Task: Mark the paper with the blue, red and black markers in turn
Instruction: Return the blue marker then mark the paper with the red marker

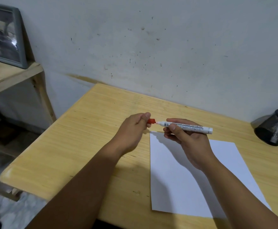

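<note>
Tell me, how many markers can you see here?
2: a red marker in the right hand, its cap in the left hand, and one poking from the mesh holder. More may hide inside.

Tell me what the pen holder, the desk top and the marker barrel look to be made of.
Pen holder: black metal mesh, judging by its fine see-through grid. Desk top: pale wood or wood-look laminate, with streaky grain and a slight sheen. Marker barrel: smooth white plastic, probably, glossy with printed text.

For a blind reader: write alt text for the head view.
The right hand holds a white marker while the left hand holds its red cap just off the tip, above a white paper on a wooden table.
</note>
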